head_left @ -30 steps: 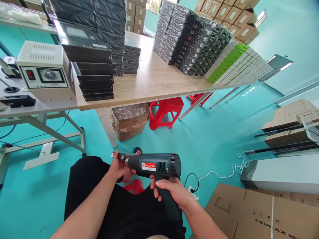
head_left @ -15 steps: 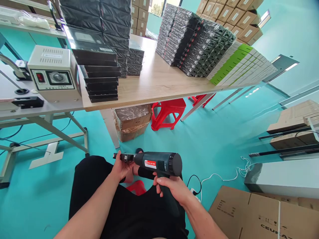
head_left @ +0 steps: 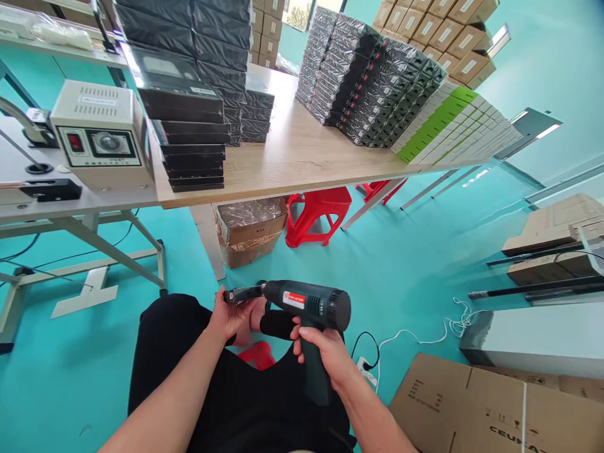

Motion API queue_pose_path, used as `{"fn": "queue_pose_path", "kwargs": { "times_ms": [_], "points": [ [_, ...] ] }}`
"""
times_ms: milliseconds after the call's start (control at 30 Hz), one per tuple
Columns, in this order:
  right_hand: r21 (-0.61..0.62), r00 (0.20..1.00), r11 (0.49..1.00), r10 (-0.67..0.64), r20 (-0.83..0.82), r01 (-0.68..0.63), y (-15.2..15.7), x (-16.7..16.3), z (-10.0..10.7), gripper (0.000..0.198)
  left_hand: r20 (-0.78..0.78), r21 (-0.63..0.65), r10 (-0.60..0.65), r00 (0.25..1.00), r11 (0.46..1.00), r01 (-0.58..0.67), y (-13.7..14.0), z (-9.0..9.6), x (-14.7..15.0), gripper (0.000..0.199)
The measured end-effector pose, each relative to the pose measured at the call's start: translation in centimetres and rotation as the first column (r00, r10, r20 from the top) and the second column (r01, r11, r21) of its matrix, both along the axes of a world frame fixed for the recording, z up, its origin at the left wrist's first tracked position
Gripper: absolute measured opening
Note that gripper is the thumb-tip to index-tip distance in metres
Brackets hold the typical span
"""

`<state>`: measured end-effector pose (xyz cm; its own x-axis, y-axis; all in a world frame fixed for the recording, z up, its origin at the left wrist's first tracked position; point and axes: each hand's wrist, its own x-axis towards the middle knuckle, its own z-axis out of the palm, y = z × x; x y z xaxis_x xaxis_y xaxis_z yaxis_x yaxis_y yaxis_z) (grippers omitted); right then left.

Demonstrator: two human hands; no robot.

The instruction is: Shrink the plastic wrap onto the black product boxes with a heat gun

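Observation:
My right hand [head_left: 323,352] is wrapped round the handle of a dark green heat gun [head_left: 306,302] with a red and white label. Its nozzle points left. In my left hand [head_left: 231,318] is a small, flat black box [head_left: 243,294], seen nearly edge-on and held close in front of the nozzle. Whether nozzle and box touch, I cannot tell. Both hands are above my lap, below the table's front edge.
A wooden table [head_left: 292,165] carries stacks of black wrapped boxes [head_left: 182,135] and white-green boxes [head_left: 438,129]. Left stands a beige control unit [head_left: 101,135]. Beneath are a carton [head_left: 252,233] and a red stool [head_left: 318,214]. A large carton [head_left: 462,402] and a power strip [head_left: 367,371] are right.
The heat gun has shifted slightly right, and its nozzle end has risen. The black box in my left hand has turned and moved a little right.

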<state>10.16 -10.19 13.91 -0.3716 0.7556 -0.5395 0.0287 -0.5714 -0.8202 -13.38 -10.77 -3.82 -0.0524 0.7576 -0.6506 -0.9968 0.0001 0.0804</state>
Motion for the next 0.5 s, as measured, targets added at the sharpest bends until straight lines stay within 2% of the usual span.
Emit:
{"fn": "queue_pose_path", "kwargs": {
  "times_ms": [67,200,333,500],
  "points": [
    [-0.022,0.998,0.998,-0.063,0.012,0.064,0.4,0.7,-0.6,0.036,0.03,0.0,-0.001,1.0,1.0,0.001,-0.1,0.3,0.0,0.043],
    [-0.119,0.997,0.993,-0.03,-0.064,0.022,0.8,2.5,-1.4,0.036,0.044,-0.005,0.004,0.999,1.0,-0.004,-0.2,0.2,-0.1,0.048],
    [-0.15,0.989,0.987,-0.079,-0.123,0.06,0.7,3.4,-2.2,0.034,0.059,0.007,-0.021,0.998,1.0,0.021,-0.2,0.2,0.0,0.046],
    [-0.182,0.984,0.98,-0.102,-0.146,0.074,0.8,3.8,-2.6,0.034,0.058,-0.016,-0.034,0.998,0.999,0.035,-0.2,1.1,0.0,0.043]
  ]
}}
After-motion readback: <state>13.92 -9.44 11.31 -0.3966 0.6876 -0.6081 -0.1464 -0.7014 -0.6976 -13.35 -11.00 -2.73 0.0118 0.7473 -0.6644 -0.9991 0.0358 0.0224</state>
